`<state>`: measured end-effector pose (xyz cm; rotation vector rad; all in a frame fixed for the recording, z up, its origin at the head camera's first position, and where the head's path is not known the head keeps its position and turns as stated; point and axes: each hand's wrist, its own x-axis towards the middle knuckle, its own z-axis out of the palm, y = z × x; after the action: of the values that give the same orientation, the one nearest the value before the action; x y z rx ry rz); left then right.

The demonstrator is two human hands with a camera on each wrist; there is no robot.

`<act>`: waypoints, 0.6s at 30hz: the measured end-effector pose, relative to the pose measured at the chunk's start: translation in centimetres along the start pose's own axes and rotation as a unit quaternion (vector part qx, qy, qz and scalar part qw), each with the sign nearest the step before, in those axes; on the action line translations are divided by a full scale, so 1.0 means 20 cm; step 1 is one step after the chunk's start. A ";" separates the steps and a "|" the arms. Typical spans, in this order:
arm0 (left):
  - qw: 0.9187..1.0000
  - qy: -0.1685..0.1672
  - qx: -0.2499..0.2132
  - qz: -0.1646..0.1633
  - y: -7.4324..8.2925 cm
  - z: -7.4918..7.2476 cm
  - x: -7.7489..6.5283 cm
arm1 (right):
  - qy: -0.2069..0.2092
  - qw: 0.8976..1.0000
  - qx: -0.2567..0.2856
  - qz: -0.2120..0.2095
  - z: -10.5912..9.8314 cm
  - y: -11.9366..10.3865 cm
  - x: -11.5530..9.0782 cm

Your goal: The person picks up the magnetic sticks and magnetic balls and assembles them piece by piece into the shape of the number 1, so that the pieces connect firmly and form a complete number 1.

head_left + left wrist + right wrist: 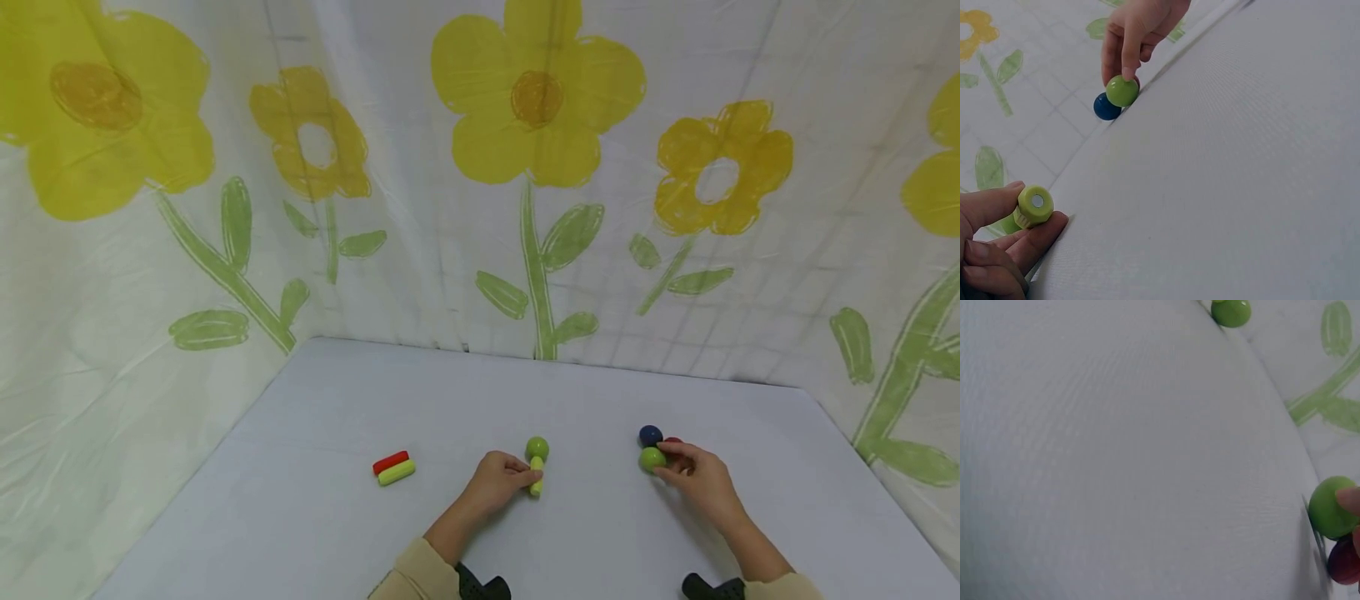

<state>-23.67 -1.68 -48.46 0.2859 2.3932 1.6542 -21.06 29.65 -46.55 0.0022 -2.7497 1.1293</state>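
Note:
Between thumb and fingers my left hand (493, 483) pinches a yellow-green rod (536, 483). In the left wrist view the rod's near end (1036, 201) shows a small silver disc. A green ball (537, 448) sits at the rod's far end in the head view. Over to the right, my right hand (703, 483) holds another green ball (652, 459) with thumb and fingertips. Right behind that ball is a dark blue ball (650, 435). A red ball (673, 440) lies beside them, partly hidden by the right hand's fingers.
To the left on the white table (315, 533), a red rod (391, 462) and a yellow-green rod (397, 473) lie side by side. A white curtain (405, 250) with painted yellow flowers hangs behind the table's far edge and around its sides.

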 end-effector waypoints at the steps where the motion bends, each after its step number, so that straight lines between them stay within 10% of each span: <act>1: 1.000 0.000 0.000 0.001 0.00 0.00 0.00 | 0.001 1.000 -0.001 -0.002 0.00 0.00 0.00; 18: 1.000 -0.004 -0.008 -0.001 0.00 0.00 -0.01 | -0.004 1.000 -0.018 -0.011 0.04 -0.02 0.00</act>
<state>-23.56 -1.76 -48.48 0.2869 2.3734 1.6679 -21.25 28.84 -46.88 0.0329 -2.7700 1.0776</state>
